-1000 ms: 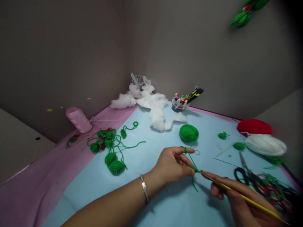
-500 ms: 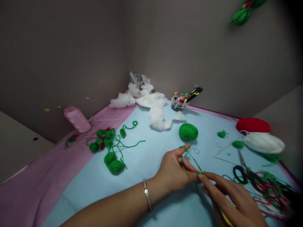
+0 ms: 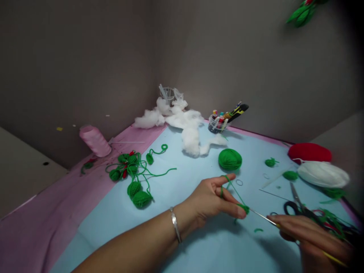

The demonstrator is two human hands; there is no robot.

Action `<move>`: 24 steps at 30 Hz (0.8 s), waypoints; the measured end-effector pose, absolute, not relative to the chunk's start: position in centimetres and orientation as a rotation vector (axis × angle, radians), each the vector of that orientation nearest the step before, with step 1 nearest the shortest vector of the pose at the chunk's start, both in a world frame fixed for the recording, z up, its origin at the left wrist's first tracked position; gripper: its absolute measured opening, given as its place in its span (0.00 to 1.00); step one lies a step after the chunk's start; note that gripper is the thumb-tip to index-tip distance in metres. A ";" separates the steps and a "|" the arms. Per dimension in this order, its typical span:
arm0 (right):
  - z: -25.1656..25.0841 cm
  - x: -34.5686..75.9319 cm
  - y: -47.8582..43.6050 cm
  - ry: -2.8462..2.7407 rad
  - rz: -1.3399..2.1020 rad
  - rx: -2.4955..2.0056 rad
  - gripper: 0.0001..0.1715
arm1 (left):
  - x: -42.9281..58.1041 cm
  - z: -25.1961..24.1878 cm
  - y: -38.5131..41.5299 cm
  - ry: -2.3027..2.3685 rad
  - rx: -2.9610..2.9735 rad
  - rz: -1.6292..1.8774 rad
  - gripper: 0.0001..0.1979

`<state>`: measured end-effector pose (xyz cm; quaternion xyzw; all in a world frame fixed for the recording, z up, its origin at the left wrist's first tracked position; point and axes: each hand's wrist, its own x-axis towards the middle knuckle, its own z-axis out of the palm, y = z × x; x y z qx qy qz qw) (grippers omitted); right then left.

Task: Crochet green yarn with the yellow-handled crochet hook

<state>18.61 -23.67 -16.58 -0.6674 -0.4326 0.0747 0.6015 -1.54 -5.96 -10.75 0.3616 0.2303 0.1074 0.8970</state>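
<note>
My left hand [image 3: 212, 199] pinches a small green crochet piece [image 3: 243, 208] between thumb and fingers. Green yarn [image 3: 233, 188] loops round its raised index finger and another finger, running taut down to the piece. My right hand [image 3: 307, 233] is closed on a crochet hook [image 3: 264, 217] with a yellow handle, its thin metal tip meeting the piece. Just beyond the left fingertips lies a green yarn ball [image 3: 230, 159]. A short green yarn scrap [image 3: 258, 230] rests on the blue sheet below the hook.
Scissors [image 3: 297, 197] and tangled yarn scraps [image 3: 332, 222] lie at right, near red [image 3: 309, 152] and white yarn skeins [image 3: 323, 173]. White stuffing [image 3: 190, 140] and a pen cup [image 3: 217, 124] stand behind. Green crocheted pieces [image 3: 141, 199] and a pink thread cone [image 3: 95, 141] are at left.
My right hand has drawn back to the right from the left fingertips, and the metal hook now shows between the hands. The view has shifted slightly.
</note>
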 end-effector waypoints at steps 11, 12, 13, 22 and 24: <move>-12.7 10.8 -20.6 -0.303 0.712 -1.371 0.21 | -1.1 -11.3 -6.9 0.457 0.796 0.286 0.46; -12.9 10.8 -20.6 -0.304 0.702 -1.369 0.21 | -1.0 -11.3 -6.9 0.451 0.799 0.295 0.45; -13.1 10.8 -20.7 -0.322 0.691 -1.368 0.21 | -0.9 -11.3 -6.9 0.452 0.799 0.306 0.44; -14.4 12.2 -22.1 -1.297 0.060 -1.617 0.11 | -1.3 -10.5 -7.7 0.533 0.733 0.389 0.63; -13.8 11.9 -22.4 -1.507 -0.049 -1.629 0.16 | -1.4 -10.5 -8.0 0.504 0.663 0.364 0.61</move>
